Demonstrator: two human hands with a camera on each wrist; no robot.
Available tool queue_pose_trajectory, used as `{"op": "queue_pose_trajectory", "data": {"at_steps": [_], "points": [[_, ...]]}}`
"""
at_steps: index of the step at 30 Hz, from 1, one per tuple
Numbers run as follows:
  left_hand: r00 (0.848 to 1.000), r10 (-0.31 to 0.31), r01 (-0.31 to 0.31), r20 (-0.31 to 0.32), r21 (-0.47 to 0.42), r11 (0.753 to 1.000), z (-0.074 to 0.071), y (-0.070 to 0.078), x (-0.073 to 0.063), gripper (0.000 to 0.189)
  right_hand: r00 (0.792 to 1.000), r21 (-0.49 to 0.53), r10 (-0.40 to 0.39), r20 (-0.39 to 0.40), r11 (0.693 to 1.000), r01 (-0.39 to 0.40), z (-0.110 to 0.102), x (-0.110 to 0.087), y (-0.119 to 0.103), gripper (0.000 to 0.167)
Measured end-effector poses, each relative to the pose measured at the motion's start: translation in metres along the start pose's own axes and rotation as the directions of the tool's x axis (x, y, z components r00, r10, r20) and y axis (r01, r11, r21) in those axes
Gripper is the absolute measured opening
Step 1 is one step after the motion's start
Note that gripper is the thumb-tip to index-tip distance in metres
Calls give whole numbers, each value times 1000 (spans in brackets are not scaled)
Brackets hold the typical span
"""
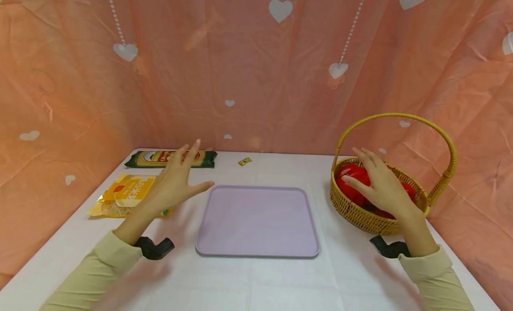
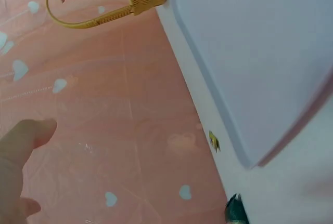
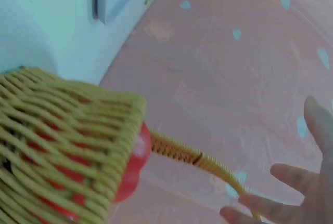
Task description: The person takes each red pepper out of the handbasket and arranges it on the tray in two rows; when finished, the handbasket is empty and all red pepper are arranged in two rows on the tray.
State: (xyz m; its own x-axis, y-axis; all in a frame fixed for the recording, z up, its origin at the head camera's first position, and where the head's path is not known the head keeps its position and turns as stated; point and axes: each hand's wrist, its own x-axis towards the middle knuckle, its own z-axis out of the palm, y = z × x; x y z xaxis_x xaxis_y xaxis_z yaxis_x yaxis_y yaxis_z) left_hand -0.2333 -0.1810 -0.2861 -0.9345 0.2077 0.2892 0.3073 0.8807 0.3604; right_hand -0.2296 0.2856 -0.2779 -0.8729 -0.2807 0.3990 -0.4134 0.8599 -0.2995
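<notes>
My left hand (image 1: 172,184) is held up over the left side of the table with fingers spread, holding nothing. Behind it lie a yellow noodle packet (image 1: 130,190) and a green-ended, long food packet (image 1: 156,158), each partly covered by the hand in the head view. My right hand (image 1: 380,186), fingers extended, hovers in front of a wicker basket (image 1: 360,219) with a tall handle. Shiny red items (image 1: 350,179), like tomatoes or peppers, lie inside, partly hidden by that hand. Between the hands a pale purple tray (image 1: 256,222) lies flat on the table.
A small yellow wrapped packet (image 1: 245,161) lies behind the tray, near the table's back edge. The basket's arched handle (image 1: 401,116) rises high on the right. A pink curtain (image 1: 248,79) with white hearts hangs around the white table (image 1: 280,284).
</notes>
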Motion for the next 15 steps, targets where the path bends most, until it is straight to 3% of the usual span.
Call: {"op": "queue_pose_trajectory", "data": {"at_steps": [3,6,10,13,15], "points": [[999,-16,12,-40,-106,994,5,-1,0,102,998,75,-3,-59,997,7,-7,0,5,74],[998,-63,55,-25,-242,969,11,-2,0,94,991,106,-8,-135,994,22,-14,-1,11,67],[980,-172,197,96,-467,862,22,-8,1,84,969,149,-7,-246,988,45,-18,-2,23,56],[961,-215,277,175,-570,773,34,-17,3,78,955,215,15,-297,975,51,-20,-1,33,50],[956,-214,292,200,-599,746,44,-23,6,76,952,256,52,-301,966,28,-22,0,39,49]]}}
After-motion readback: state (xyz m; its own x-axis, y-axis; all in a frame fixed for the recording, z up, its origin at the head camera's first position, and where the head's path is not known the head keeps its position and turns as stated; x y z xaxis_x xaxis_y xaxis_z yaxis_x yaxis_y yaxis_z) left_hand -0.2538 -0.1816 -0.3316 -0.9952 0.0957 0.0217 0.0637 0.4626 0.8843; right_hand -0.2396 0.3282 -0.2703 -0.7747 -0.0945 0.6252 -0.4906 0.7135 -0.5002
